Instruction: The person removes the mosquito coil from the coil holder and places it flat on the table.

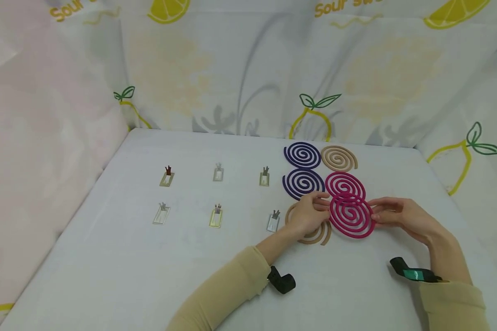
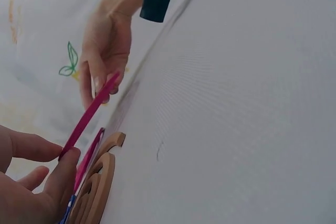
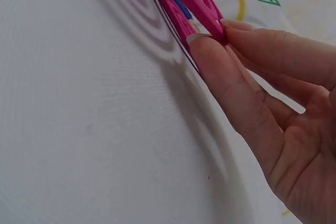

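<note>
A pink mosquito coil [image 1: 350, 214] is held above the table between both hands. My left hand [image 1: 308, 215] pinches its left edge between thumb and fingers, over a tan coil [image 1: 314, 240] that it partly hides. At the opposite edge, my right hand [image 1: 403, 218] pinches the coil with thumb and fingertips, seen closely in the right wrist view [image 3: 262, 93]. Another pink coil [image 1: 344, 185] lies just behind, partly overlapped in view by the held one. Two dark blue coils [image 1: 302, 155] and one more tan coil [image 1: 338, 158] lie farther back.
Left of the coils, several small metal coil stands lie in two rows, among them a silver one [image 1: 273, 223], a gold one [image 1: 216, 218] and one with a reddish-brown prong [image 1: 167, 178]. A white cloth covers the table [image 1: 141, 276]; printed curtains [image 1: 232, 69] surround it.
</note>
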